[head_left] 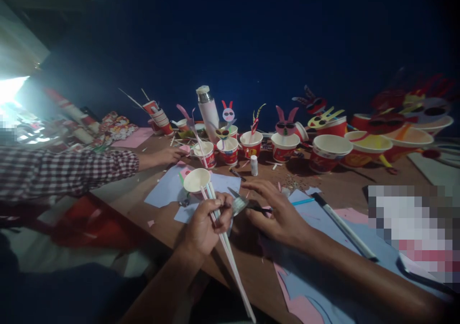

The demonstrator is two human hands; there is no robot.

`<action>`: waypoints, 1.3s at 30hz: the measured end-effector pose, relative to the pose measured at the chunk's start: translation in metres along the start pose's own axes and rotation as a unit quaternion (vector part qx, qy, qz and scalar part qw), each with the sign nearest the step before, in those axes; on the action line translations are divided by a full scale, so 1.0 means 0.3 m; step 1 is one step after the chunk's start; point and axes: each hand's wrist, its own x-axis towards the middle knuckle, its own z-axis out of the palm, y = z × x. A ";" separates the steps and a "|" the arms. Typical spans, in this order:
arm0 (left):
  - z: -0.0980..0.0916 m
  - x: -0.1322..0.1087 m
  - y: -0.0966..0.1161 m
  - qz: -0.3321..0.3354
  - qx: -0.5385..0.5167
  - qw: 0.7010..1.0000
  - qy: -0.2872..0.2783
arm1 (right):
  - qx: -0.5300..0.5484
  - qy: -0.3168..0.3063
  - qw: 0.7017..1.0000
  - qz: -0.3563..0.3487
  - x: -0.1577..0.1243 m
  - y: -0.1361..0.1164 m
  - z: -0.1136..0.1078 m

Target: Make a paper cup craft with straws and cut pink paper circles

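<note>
My left hand point(203, 228) grips a bundle of long white paper straws point(230, 257), and a white paper cup point(196, 180) sits at their upper end. My right hand point(280, 209) is closed around the dark handle of a pair of scissors point(237, 203), whose metal blades point toward my left hand and stop close to it. Under both hands lies a wooden table point(247, 271) scattered with sheets of pale blue paper point(190, 190). A co-worker's hand point(161, 157) in a checked sleeve rests on the table at the left, beside a small pink paper scrap point(184, 148).
Along the far side stand several red-and-white paper cups point(251, 144) decorated as animal faces, with a white flask point(207, 113) among them. A small white bottle point(254, 165) stands nearer. A long white ruler-like strip point(345, 225) lies on blue paper at the right.
</note>
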 end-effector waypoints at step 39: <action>0.046 0.030 -0.014 0.019 0.192 0.981 0.008 | 0.073 0.007 0.991 0.112 0.006 0.061 0.030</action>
